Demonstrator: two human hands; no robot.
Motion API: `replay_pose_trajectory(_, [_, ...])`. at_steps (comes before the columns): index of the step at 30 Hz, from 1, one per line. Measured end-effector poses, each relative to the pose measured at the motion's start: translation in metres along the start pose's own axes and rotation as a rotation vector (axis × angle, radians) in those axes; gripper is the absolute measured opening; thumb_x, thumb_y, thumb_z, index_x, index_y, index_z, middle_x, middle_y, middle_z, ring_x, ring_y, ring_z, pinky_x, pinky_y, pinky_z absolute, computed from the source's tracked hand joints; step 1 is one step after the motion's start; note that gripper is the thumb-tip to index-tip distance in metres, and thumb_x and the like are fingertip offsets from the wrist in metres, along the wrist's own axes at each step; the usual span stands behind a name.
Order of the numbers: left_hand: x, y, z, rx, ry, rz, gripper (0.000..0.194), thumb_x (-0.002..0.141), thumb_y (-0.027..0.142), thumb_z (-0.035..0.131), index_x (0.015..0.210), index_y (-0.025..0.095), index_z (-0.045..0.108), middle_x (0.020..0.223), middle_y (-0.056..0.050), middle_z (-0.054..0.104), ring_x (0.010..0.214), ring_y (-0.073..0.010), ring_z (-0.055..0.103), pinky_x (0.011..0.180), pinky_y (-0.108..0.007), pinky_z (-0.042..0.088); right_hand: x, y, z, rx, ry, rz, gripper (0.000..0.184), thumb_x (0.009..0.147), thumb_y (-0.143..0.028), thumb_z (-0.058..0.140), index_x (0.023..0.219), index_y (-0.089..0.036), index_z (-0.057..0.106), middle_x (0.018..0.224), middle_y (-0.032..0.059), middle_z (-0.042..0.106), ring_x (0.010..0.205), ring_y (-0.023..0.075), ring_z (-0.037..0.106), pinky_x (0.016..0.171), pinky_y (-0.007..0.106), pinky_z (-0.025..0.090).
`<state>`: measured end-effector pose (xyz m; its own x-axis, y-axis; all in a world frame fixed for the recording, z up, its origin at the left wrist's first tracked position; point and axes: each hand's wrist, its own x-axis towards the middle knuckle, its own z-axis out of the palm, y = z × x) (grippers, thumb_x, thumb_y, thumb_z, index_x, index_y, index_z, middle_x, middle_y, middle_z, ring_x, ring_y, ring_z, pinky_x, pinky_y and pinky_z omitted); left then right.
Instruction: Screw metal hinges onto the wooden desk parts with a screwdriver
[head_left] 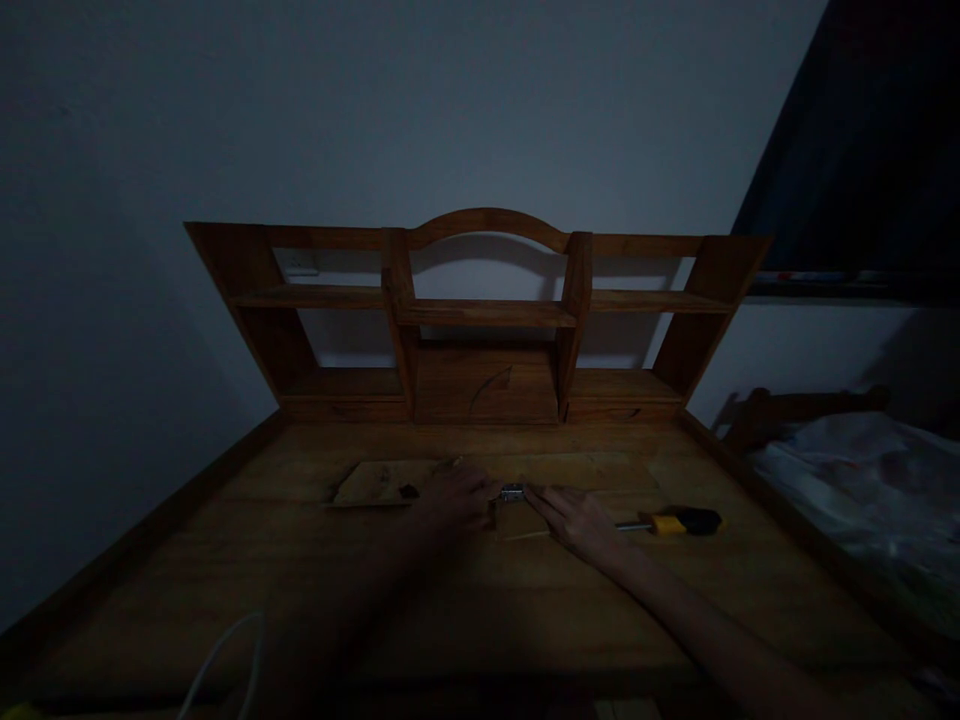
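A small shiny metal fitting point(512, 492), perhaps a hinge, lies between my two hands just above the desk; its exact kind is hard to make out in the dim light. My left hand point(454, 497) has its fingers closed at the fitting's left end. From the other side, my right hand point(576, 518) holds the right end with fingertips close together. A screwdriver point(679, 522) with a yellow and black handle lies to the right, its shaft running towards my right hand. Behind my left hand is a torn, flat brown piece point(382, 482), like cardboard.
A wooden shelf unit point(487, 315) stands at the back of the wooden desk point(247, 560) against the wall. A white cable point(225, 650) loops at the front left. To the right is a bed with pale, crumpled covering point(862, 480).
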<state>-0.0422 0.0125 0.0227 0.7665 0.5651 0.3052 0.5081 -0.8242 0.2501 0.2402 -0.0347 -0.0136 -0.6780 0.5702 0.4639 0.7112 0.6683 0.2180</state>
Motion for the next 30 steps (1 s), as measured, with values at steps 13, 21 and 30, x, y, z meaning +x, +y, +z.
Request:
replay_pose_trajectory(13, [0.001, -0.008, 0.046, 0.503, 0.202, 0.263, 0.035, 0.098, 0.013, 0.051, 0.132, 0.014, 0.060, 0.113, -0.011, 0.070, 0.106, -0.0222, 0.065, 0.103, -0.039, 0.046, 0.005, 0.005, -0.001, -0.100, 0.125, -0.121, 0.043, 0.096, -0.005, 0.048, 0.138, -0.005, 0.056, 0.107, 0.0157, 0.072, 0.089, 0.0238, 0.071, 0.075, 0.037, 0.063])
replay_pose_trajectory(21, [0.002, -0.001, 0.049, 0.546, 0.207, 0.258, 0.029, 0.097, 0.011, 0.053, 0.125, 0.013, 0.062, 0.104, -0.010, 0.070, 0.098, -0.0208, 0.065, 0.096, -0.038, 0.050, 0.006, 0.005, -0.004, -0.056, 0.142, -0.130, 0.035, 0.098, -0.007, 0.045, 0.129, -0.003, 0.061, 0.105, 0.0161, 0.072, 0.088, 0.0237, 0.071, 0.077, 0.036, 0.063])
replay_pose_trajectory(30, [-0.002, -0.001, 0.046, 0.498, 0.223, 0.259, 0.030, 0.096, 0.011, 0.056, 0.126, 0.013, 0.060, 0.105, -0.009, 0.071, 0.096, -0.0209, 0.065, 0.094, -0.039, 0.050, 0.005, 0.004, -0.005, 0.029, 0.100, -0.083, 0.037, 0.101, -0.006, 0.040, 0.133, -0.008, 0.057, 0.111, 0.0144, 0.071, 0.091, 0.0217, 0.070, 0.082, 0.035, 0.063])
